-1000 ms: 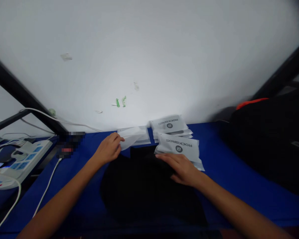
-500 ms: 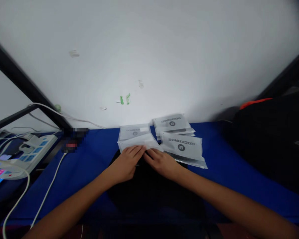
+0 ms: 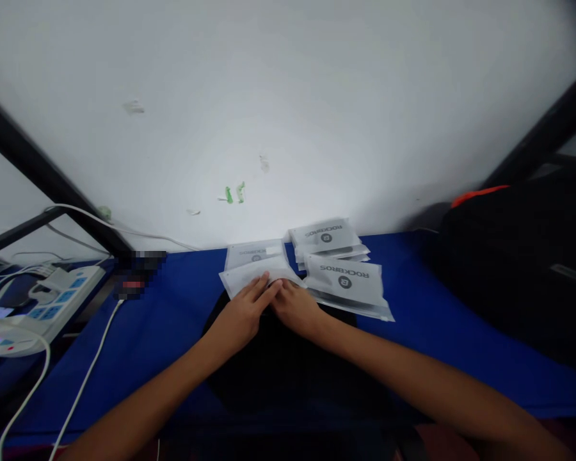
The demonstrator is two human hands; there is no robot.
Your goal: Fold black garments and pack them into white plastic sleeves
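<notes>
Resting my left hand (image 3: 237, 315) and right hand (image 3: 297, 310) at the near edge of a white pouch (image 3: 247, 274), toward the surface's (image 3: 422, 288) back edge, fingers bunched, though whether clamped I cannot tell, I judge this one unfinished, the printed pouches (image 3: 350, 289) to its right perhaps done.

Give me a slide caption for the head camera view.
Left hand and right hand close together at a pale pouch, beside ROCKBROS pouches on a blue surface.
</notes>
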